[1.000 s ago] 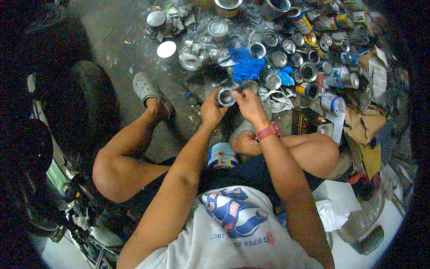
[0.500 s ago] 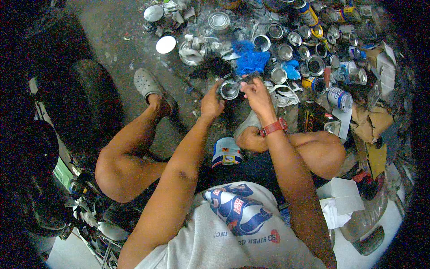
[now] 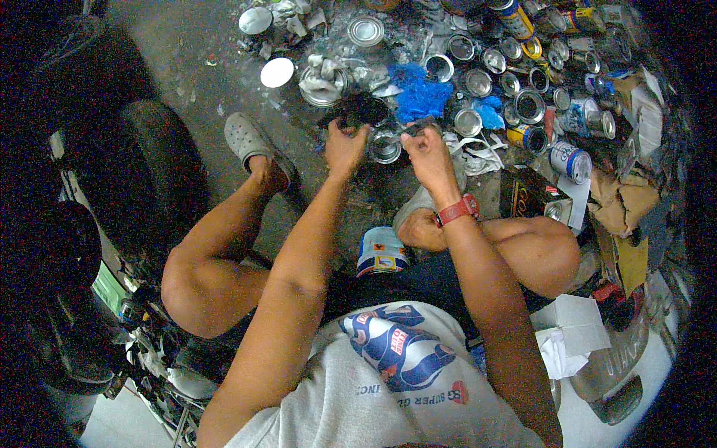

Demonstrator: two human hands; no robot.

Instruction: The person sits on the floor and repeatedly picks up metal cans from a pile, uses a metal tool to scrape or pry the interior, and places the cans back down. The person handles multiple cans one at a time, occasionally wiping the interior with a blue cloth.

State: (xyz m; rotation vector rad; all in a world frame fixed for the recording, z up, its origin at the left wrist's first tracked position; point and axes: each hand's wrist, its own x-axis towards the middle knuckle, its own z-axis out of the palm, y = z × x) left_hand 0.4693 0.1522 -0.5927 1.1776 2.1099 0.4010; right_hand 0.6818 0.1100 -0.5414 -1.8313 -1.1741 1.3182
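Observation:
My left hand (image 3: 346, 149) reaches up to a dark round thing (image 3: 360, 110) on the floor, its thumb and fingers bent round the near edge; whether this is a dish or a cloth is unclear. Just right of that hand stands a small open tin can (image 3: 385, 148) with a shiny rim. My right hand (image 3: 429, 158), a red watch (image 3: 457, 210) on its wrist, pinches a small dark flat piece (image 3: 418, 127) beside the can. Beyond it lies a crumpled blue cloth (image 3: 423, 97). A white and blue tin (image 3: 381, 250) stands between my legs.
Several open tins (image 3: 478, 82) crowd the floor at the far right. A lidded tin (image 3: 366, 31), a white disc (image 3: 276, 73) and a tin with crumpled rags (image 3: 323, 82) lie ahead. Torn cardboard (image 3: 621, 198) and a white box (image 3: 575, 328) are on the right, a tyre (image 3: 160, 160) on the left.
My left hand has left the side of the small tin can and moved up and left to the dark round thing. My right hand still pinches the dark flat piece, almost unmoved.

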